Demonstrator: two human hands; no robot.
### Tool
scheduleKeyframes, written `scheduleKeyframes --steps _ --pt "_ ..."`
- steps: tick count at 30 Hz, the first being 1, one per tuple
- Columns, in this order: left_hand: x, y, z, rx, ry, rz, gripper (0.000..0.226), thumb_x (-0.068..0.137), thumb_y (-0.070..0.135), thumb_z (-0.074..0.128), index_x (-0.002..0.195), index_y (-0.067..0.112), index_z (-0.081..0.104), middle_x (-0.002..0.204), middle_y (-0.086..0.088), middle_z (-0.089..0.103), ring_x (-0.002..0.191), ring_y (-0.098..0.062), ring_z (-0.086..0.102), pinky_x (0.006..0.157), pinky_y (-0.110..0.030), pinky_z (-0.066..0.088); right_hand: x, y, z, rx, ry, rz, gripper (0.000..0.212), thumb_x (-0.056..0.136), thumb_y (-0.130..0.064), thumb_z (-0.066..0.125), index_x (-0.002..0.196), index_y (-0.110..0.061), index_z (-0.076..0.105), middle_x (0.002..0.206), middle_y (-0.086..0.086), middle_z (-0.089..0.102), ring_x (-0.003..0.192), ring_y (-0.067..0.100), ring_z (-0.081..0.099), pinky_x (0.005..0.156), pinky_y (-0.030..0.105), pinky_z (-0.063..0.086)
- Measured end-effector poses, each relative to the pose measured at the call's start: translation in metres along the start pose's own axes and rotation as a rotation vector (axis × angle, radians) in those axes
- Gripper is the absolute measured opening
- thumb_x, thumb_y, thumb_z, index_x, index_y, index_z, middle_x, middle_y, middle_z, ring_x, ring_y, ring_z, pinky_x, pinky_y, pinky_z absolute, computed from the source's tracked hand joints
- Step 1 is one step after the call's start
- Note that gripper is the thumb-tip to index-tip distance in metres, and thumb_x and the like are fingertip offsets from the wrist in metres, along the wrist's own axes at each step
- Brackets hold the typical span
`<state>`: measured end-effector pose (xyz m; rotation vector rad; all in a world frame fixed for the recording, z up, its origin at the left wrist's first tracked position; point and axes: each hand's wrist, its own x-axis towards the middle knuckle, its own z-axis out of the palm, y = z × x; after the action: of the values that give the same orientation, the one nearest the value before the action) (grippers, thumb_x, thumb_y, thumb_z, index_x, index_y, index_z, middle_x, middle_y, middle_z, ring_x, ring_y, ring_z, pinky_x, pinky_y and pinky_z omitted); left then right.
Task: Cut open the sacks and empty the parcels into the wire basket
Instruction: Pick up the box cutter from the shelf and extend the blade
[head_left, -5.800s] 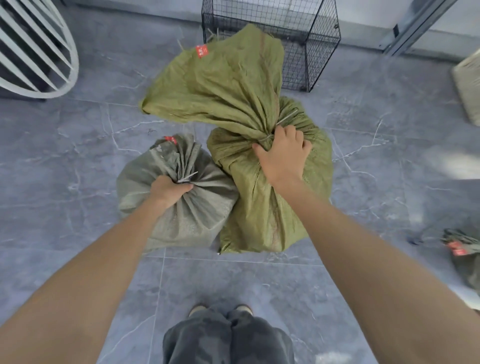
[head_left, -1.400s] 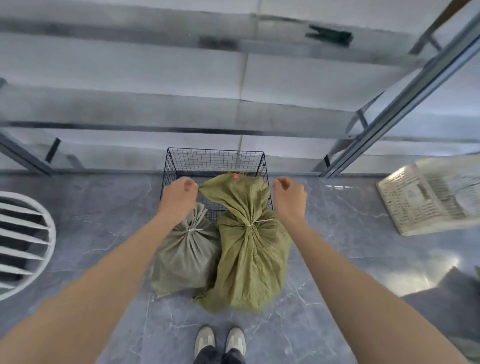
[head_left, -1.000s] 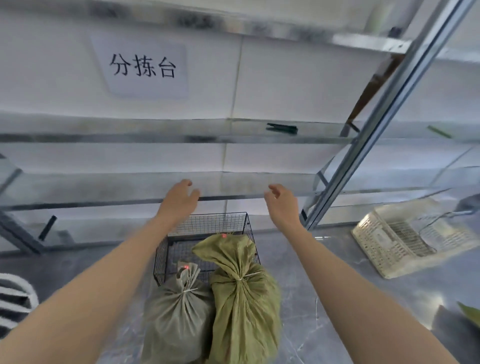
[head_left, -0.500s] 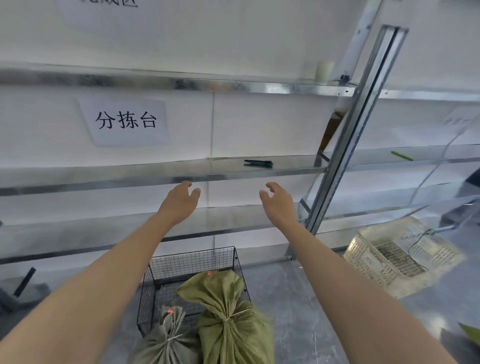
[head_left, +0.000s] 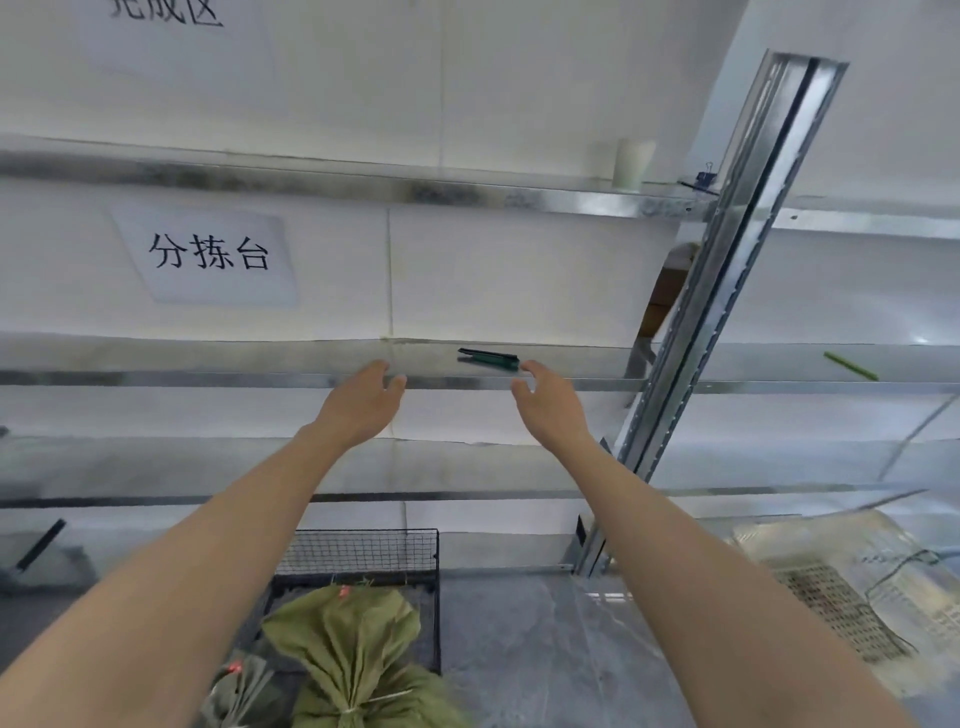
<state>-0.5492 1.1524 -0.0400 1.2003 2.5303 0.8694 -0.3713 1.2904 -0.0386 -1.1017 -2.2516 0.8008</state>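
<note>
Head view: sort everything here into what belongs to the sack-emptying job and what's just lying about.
Job: green sack; grey sack; wire basket; dark green tool on the shelf, likely the cutter; right hand, open, just beside it; left hand, open.

Lying about: white crate; green stick; white cup; binder clip; paper sign.

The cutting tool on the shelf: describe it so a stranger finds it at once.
Take the metal shelf under the printed sign. The cutting tool lies flat by the right hand. It is slim and dark, unlike the pale green stick farther right.
</note>
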Motion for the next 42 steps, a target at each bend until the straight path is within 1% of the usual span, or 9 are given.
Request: scheduleKeyframes --steps 5,9,15,21,26,31,34,37,42 --pt "0.025 0.037 0.032 0.025 0.016 -0.088 0.051 0.097 0.036 0.026 0.136 0.007 0.039 0.143 -0.014 0.043 0.124 -0.034 0.044 0.102 -0.044 0.035 0.037 0.044 -0.031 0.016 -0.062 -0.038 0.044 0.099 -0.028 0.041 0.141 -0.017 0.043 0.139 0.004 0.051 0.123 0.024 0.049 0.098 0.034 0.040" --pt "0.039 0.062 0.058 0.055 0.030 -0.102 0.048 0.099 0.036 0.028 0.138 0.008 0.038 0.140 -0.011 0.046 0.121 -0.030 0.047 0.097 -0.040 0.037 0.063 0.073 -0.045 0.005 -0.089 -0.052 0.043 0.099 -0.029 0.043 0.140 -0.016 0.043 0.133 0.004 0.056 0.121 0.024 0.051 0.093 0.031 0.038" --pt "0.071 0.068 0.086 0.109 0.022 -0.098 0.051 0.100 0.039 0.030 0.139 0.007 0.037 0.143 -0.010 0.044 0.128 -0.029 0.043 0.102 -0.041 0.036 0.103 0.106 -0.040 0.026 -0.114 -0.052 0.043 0.099 -0.029 0.044 0.139 -0.014 0.045 0.130 0.007 0.058 0.120 0.025 0.052 0.095 0.031 0.039" --pt "0.131 0.068 0.111 0.100 0.001 -0.151 0.051 0.101 0.036 0.028 0.143 0.007 0.032 0.147 -0.012 0.039 0.132 -0.031 0.039 0.104 -0.039 0.033 0.162 0.130 -0.021 -0.010 -0.181 -0.047 0.043 0.099 -0.031 0.042 0.140 -0.016 0.043 0.142 0.003 0.049 0.125 0.025 0.049 0.099 0.033 0.039" --pt "0.192 0.056 0.115 0.088 0.008 -0.178 0.053 0.102 0.037 0.027 0.144 0.006 0.031 0.146 -0.016 0.040 0.131 -0.032 0.040 0.105 -0.041 0.033 0.227 0.126 0.003 -0.075 -0.228 -0.074 0.043 0.100 -0.032 0.041 0.139 -0.015 0.044 0.140 0.005 0.050 0.125 0.025 0.048 0.100 0.035 0.040" --pt "0.247 0.042 0.124 0.077 0.014 -0.243 0.052 0.101 0.037 0.028 0.141 0.005 0.035 0.144 -0.017 0.043 0.129 -0.034 0.042 0.104 -0.041 0.034 0.277 0.126 0.033 -0.071 -0.264 -0.071 0.043 0.099 -0.031 0.041 0.139 -0.016 0.045 0.137 0.004 0.053 0.120 0.023 0.051 0.094 0.032 0.040" --pt "0.267 0.034 0.138 0.104 -0.022 -0.267 0.051 0.101 0.037 0.028 0.139 0.006 0.038 0.140 -0.017 0.047 0.125 -0.033 0.045 0.100 -0.040 0.036 0.295 0.133 0.051 -0.096 -0.318 -0.064 0.039 0.099 -0.028 0.042 0.136 -0.014 0.046 0.128 0.007 0.058 0.109 0.026 0.056 0.083 0.031 0.042" --pt "0.288 0.026 0.148 0.113 -0.035 -0.287 0.051 0.101 0.037 0.029 0.140 0.007 0.038 0.142 -0.015 0.045 0.128 -0.031 0.043 0.102 -0.040 0.035 0.318 0.139 0.068 -0.132 -0.355 -0.067 0.036 0.099 -0.025 0.043 0.131 -0.012 0.049 0.121 0.010 0.060 0.100 0.027 0.059 0.079 0.032 0.045" --pt "0.317 0.008 0.163 0.151 -0.049 -0.326 0.051 0.101 0.036 0.029 0.139 0.006 0.040 0.141 -0.015 0.047 0.127 -0.031 0.044 0.102 -0.039 0.035 0.356 0.154 0.100 -0.207 -0.426 -0.066 0.038 0.097 -0.022 0.046 0.132 -0.009 0.047 0.128 0.010 0.056 0.110 0.027 0.055 0.082 0.032 0.043"
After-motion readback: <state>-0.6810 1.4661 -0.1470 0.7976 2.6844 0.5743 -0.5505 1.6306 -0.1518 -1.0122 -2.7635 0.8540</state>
